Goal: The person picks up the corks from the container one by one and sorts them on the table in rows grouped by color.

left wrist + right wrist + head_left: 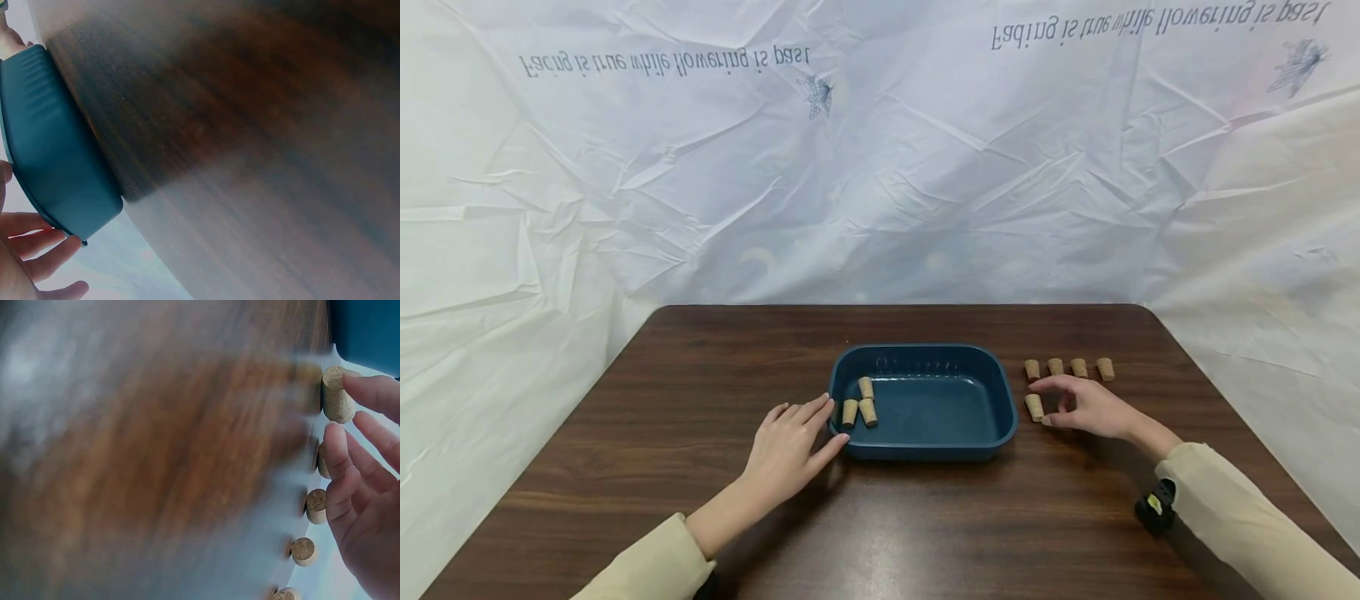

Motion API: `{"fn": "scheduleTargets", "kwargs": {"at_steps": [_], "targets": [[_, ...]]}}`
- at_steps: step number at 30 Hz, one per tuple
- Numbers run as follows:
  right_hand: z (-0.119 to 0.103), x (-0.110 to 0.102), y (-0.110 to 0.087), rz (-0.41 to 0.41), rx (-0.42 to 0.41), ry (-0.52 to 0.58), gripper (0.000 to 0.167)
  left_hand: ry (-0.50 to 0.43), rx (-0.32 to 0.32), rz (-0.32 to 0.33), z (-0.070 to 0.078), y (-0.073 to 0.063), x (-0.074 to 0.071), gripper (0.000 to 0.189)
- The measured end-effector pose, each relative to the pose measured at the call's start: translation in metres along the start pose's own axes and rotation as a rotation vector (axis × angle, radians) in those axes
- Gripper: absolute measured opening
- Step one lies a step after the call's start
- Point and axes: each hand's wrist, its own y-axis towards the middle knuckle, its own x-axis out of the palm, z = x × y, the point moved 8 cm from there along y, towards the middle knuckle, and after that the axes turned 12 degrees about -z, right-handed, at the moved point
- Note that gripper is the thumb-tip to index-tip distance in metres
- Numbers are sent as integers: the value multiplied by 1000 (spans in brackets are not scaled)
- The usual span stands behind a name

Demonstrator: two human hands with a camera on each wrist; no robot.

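A dark blue rectangular tray sits on the brown table, with three tapered corks in its left end. My left hand rests its fingertips and thumb on the tray's left rim, fingers spread. Right of the tray, my right hand has thumb and index finger at opposite ends of a single cork. In the right wrist view, the thumb overlaps that cork, which is still down at the table; the index fingertip's contact is hard to make out.
Several more corks form a row behind the right hand, near the tray's right side. White printed cloth hangs behind the table and along its sides. A black device is on the right wrist.
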Motion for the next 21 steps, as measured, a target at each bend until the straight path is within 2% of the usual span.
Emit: {"fn": "scheduleTargets", "kwargs": {"at_steps": [12,21], "targets": [[1,2,3,-20,26,-69,40,-4,0,-1,0,0,0,50],[6,-1,-2,1,89,-96,39,0,6,7,0,0,-1,50]]}}
